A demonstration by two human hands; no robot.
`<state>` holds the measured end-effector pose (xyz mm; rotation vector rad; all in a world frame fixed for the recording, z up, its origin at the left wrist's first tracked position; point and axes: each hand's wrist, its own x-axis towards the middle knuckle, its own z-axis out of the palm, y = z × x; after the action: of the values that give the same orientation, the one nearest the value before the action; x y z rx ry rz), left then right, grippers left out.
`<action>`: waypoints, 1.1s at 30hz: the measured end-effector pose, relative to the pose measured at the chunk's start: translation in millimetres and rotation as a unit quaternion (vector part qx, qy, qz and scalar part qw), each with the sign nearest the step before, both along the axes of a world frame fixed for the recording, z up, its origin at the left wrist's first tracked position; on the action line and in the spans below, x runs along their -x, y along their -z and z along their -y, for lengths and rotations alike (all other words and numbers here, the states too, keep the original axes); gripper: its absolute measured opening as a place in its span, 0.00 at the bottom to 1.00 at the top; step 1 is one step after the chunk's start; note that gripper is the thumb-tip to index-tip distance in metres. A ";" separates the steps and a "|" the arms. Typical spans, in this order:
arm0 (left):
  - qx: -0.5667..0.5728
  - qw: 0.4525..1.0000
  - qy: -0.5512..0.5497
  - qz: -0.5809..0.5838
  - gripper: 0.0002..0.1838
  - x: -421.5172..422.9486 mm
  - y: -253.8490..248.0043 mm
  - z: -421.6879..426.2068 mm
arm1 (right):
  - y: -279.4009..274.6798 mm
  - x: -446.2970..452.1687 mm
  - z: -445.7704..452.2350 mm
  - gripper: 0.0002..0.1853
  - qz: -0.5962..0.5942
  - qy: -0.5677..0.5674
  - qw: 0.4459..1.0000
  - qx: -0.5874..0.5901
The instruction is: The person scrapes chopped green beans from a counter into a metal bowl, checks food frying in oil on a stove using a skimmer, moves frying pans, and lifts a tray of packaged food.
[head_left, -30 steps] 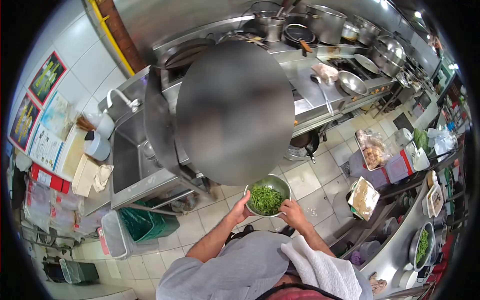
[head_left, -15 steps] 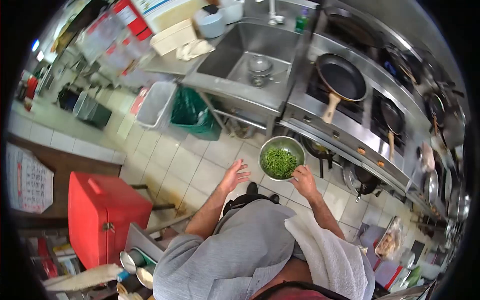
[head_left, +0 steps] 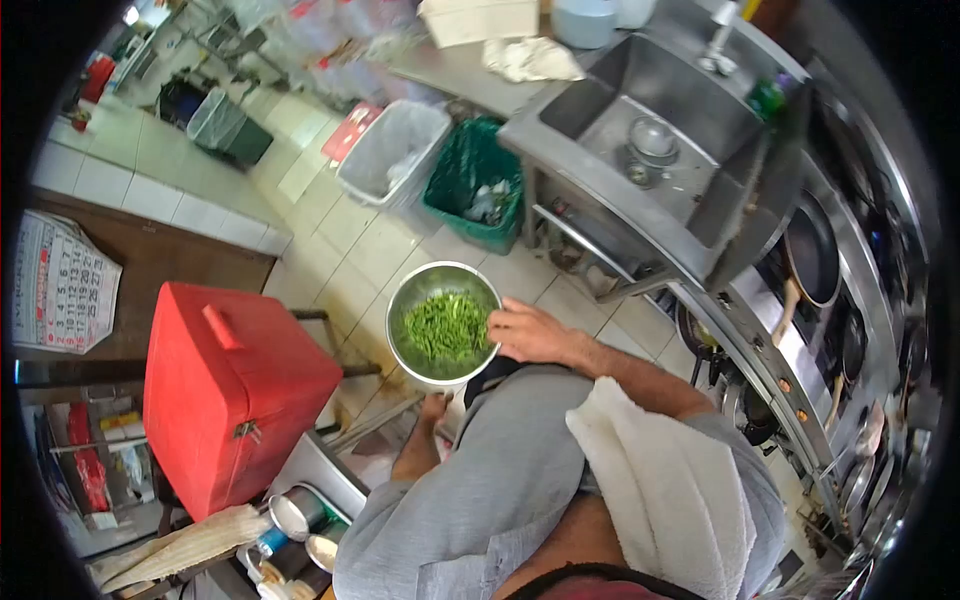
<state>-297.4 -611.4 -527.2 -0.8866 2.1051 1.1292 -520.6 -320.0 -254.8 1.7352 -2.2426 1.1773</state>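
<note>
Bowl: the stainless mixing bowl [head_left: 458, 279] is up in front of my trunk, over the tiled floor [head_left: 328, 225], between the red latched box [head_left: 235, 400] and the sink side. It holds a loose heap of chopped greens [head_left: 445, 327], perhaps cut beans; the heap sits below the rim, with bare steel around it.

Right hand [head_left: 525, 332]: closed on the bowl's right rim, fingers curled and close together. Judgement: a one-sided grip makes the far edge want to drop, so a firm pinch and a level rim matter most.

Left hand [head_left: 436, 405]: low, just beside the bowl's near edge. Finger spread cannot be told, nor whether it touches the steel. Judgement: a palm under the base would take weight off the right wrist.

Clearance: the box stands near on my left, and a metal container [head_left: 297, 512] sits close by it; elbow tucked in on that side is best. Ahead are the clear-lined bin [head_left: 395, 150] and the green-lined bin [head_left: 470, 180]; I would hold the rim well away from both. To the right, the sink [head_left: 605, 150] with its splash panel [head_left: 765, 205], then a frying pan [head_left: 812, 250]. My shoulder towel [head_left: 670, 470] hangs clear of the greens.
</note>
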 end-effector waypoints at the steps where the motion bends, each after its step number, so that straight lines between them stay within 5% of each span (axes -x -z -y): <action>1: 0.010 0.999 0.033 -0.042 0.23 9.1 16.1 18.5 | -4.3 9.4 17.4 0.10 0.012 -0.012 1.000 0.002; 2: -0.003 0.998 -0.056 -0.004 0.19 28.8 23.2 26.3 | -10.3 23.4 31.0 0.12 0.018 -0.012 1.000 -0.004; 3: -0.027 0.999 0.007 -0.036 0.19 64.9 -30.5 22.2 | -13.7 37.3 40.6 0.14 0.019 -0.009 1.000 -0.011; 5: -0.011 0.992 0.060 -0.114 0.17 110.6 -22.1 53.5 | -14.8 64.8 58.5 0.14 0.025 -0.010 0.999 -0.021; 6: -0.038 0.997 -0.033 -0.060 0.15 133.3 -28.1 62.9 | -12.4 76.4 65.2 0.12 0.010 0.017 1.000 -0.012; 12: -0.111 0.968 -0.188 -0.122 0.27 219.6 -61.5 93.3 | -2.4 125.0 77.2 0.10 0.013 0.086 0.995 -0.050; 21: -0.035 0.998 -0.034 0.049 0.19 172.8 -17.4 96.9 | -14.7 155.1 124.0 0.13 0.110 -0.102 0.989 0.003; 25: -0.043 0.981 -0.111 0.150 0.19 151.4 -26.7 92.7 | -35.1 166.3 129.4 0.13 0.147 -0.157 0.976 0.017; 28: -0.056 0.971 -0.220 0.080 0.20 152.8 -55.6 79.2 | -9.5 186.1 123.7 0.13 0.276 -0.128 0.951 0.061; 30: -0.058 0.965 -0.255 0.029 0.20 166.3 -75.5 73.6 | 55.7 218.0 118.7 0.15 0.537 -0.029 0.842 0.038; 33: -0.097 0.961 -0.260 0.005 0.29 163.9 -66.0 77.2 | 147.2 280.5 118.3 0.25 0.811 0.200 0.519 0.182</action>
<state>-461.3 -688.6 -461.2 -1.3873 1.7546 1.5554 -801.0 -438.3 -401.9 -0.7309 -1.9408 3.3633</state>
